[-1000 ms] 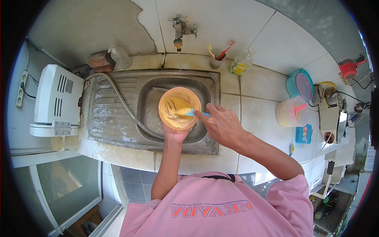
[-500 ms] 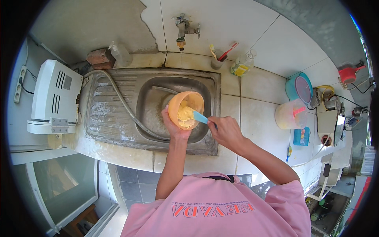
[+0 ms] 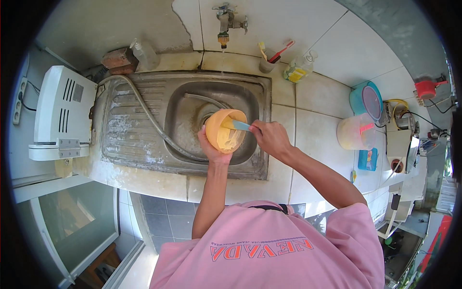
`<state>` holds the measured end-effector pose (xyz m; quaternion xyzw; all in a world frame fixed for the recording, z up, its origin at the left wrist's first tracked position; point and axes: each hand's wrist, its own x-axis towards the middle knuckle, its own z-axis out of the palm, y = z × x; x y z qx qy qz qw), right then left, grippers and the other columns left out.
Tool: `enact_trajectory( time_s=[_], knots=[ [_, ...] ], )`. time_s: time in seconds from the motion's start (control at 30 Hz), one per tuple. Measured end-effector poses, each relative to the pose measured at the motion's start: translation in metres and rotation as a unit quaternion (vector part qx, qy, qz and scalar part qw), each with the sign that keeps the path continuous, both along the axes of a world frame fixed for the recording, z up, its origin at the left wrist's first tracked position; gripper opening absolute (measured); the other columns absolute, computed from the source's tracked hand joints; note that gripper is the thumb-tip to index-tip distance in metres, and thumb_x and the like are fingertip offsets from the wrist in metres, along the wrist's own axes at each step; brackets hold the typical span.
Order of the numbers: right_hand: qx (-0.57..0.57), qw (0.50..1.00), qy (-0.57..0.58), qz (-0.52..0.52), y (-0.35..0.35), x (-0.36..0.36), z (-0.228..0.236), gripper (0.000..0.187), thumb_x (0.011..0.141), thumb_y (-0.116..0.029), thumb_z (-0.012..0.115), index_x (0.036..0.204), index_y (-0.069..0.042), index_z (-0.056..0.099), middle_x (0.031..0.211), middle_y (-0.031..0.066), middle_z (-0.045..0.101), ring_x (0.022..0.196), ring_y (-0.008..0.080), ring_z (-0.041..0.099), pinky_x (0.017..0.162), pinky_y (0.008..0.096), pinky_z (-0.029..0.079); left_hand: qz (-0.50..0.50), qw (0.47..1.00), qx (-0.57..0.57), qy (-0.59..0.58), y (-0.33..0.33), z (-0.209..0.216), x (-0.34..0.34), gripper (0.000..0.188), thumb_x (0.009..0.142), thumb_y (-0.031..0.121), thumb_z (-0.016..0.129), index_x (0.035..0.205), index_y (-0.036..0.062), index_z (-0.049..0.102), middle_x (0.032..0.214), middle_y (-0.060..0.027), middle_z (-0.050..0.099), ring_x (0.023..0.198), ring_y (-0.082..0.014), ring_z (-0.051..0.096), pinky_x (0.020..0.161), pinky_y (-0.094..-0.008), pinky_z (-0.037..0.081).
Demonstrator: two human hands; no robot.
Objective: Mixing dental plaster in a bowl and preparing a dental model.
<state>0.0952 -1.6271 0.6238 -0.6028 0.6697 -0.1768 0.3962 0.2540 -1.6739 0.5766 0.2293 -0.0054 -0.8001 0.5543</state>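
My left hand [image 3: 215, 148] grips an orange bowl [image 3: 215, 126] by its side and underneath, over the sink basin [image 3: 182, 126]. The bowl is tilted, its opening turned to the right. Inside sits a thick, pale yellow mixture [image 3: 228, 138]. In my right hand [image 3: 272, 138], fingers closed, is the light blue handle of a spatula [image 3: 241, 126]. Its other end reaches into the bowl against the upper inner wall; the blade is coated or partly hidden by the mixture.
A grey hose [image 3: 139, 103] crosses the drainboard into the basin. Above the sink is a tap [image 3: 224, 28]. Behind stand a toothbrush cup [image 3: 266, 64] and a soap bottle [image 3: 301, 66]. A white appliance [image 3: 66, 111] is at left; a clear tub [image 3: 354, 133] stands at right.
The spatula has moved from the middle of the mixture to the bowl's upper inner wall. The bowl has tilted further to the right. The view has shifted slightly.
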Motion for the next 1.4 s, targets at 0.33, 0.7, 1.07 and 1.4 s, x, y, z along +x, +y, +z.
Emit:
enact_trajectory(
  time_s=[0.33, 0.7, 1.07, 1.4],
  knots=[
    [0.12, 0.989, -0.061, 0.055, -0.001, -0.006, -0.013, 0.025, 0.093, -0.024, 0.054, 0.093, -0.004, 0.067, 0.068, 0.0169, 0.064, 0.055, 0.0339, 0.059, 0.053, 0.0428, 0.046, 0.008, 1.0, 0.006, 0.016, 0.0, -0.038, 0.008, 0.05, 0.091, 0.045, 0.041, 0.116, 0.0045, 0.058, 0.116, -0.0089, 0.062, 0.106, -0.0244, 0.06, 0.09, -0.04, 0.05],
    [0.353, 0.919, -0.172, 0.028, 0.011, -0.007, -0.005, 0.03, 0.095, -0.026, 0.052, 0.079, -0.003, 0.062, 0.063, 0.0185, 0.061, 0.056, 0.0298, 0.061, 0.051, 0.0436, 0.045, -0.001, 0.996, 0.083, -0.023, 0.013, -0.039, -0.006, 0.043, 0.093, 0.039, 0.04, 0.113, 0.0055, 0.057, 0.114, -0.0092, 0.062, 0.107, -0.0248, 0.06, 0.092, -0.0395, 0.05],
    [0.179, 0.984, 0.008, 0.026, 0.004, -0.015, -0.017, 0.03, 0.096, -0.026, 0.051, 0.079, -0.003, 0.061, 0.061, 0.0148, 0.061, 0.055, 0.0289, 0.06, 0.052, 0.0418, 0.045, 0.006, 0.997, 0.081, -0.018, 0.01, -0.048, -0.007, 0.034, 0.096, 0.037, 0.04, 0.11, 0.0093, 0.055, 0.109, -0.0052, 0.063, 0.104, -0.0201, 0.061, 0.09, -0.0368, 0.05],
    [-0.09, 0.971, 0.223, 0.008, -0.013, -0.025, -0.01, 0.031, 0.095, -0.026, 0.051, 0.08, -0.001, 0.063, 0.065, 0.0201, 0.061, 0.054, 0.0351, 0.058, 0.051, 0.0427, 0.045, 0.0, 0.999, 0.052, 0.013, 0.003, -0.043, -0.004, 0.04, 0.098, 0.043, 0.041, 0.115, 0.0092, 0.054, 0.114, -0.0056, 0.061, 0.107, -0.0211, 0.059, 0.094, -0.0381, 0.048]
  ],
)
